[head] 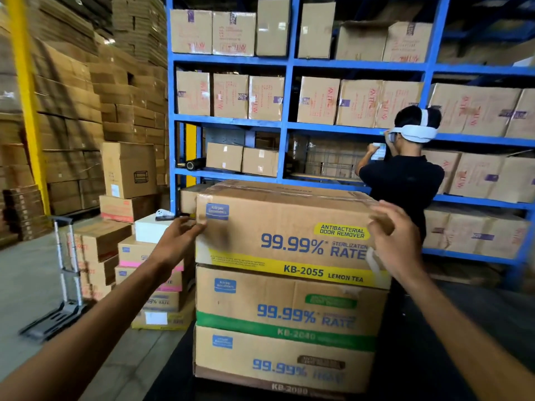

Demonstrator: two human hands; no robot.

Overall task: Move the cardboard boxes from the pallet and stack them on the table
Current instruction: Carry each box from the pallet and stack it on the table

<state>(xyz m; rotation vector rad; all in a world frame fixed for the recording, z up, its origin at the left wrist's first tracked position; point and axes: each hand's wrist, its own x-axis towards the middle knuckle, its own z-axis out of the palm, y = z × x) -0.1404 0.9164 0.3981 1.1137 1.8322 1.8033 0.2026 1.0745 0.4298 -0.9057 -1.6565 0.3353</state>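
A blue shelving rack [289, 123] loaded with cartons fills the background, and tall walls of brown cartons [72, 96] rise at the left. In front stands a stack of 3 cardboard boxes on a dark table [434, 357]: the top box [283, 227] with a yellow band, the middle box [289, 308] with a green band, the bottom box [283, 360] with a brown band, their front faces roughly flush. A person in a dark shirt [405, 180] stands just behind the stack's right corner, facing the rack. A lower pile of boxes [153, 273] sits on the floor to the left, with bare concrete floor [26, 285] and a folded hand trolley [66, 285] beyond. The left hand [182, 233], fingers loosely spread, touches the top box's left front edge. The right hand [396, 238], fingers spread and holding nothing, hovers at its right front edge; contact is unclear through blur.
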